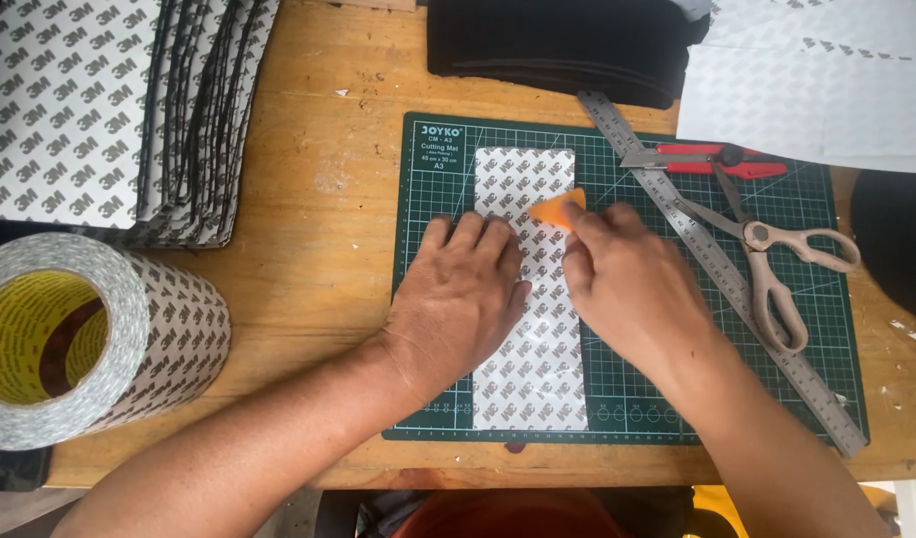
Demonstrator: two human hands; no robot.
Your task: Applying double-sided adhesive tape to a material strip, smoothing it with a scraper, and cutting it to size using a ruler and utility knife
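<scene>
Your left hand [458, 299]: palm down, fingers spread flat, pressing on green cutting mat [627, 399]. Your right hand [627, 284]: just right of left, fingers curled in pinch grip. Forearms angle in from mat's near edge.

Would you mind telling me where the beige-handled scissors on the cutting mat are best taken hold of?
Probably by the finger loops: the beige-handled scissors lie flat on the green cutting mat, one loop toward the right edge, the other pointing toward the person beside the steel ruler. Coming from the right keeps the fingers clear of the blades, which point up-left toward the red cutter.
</scene>
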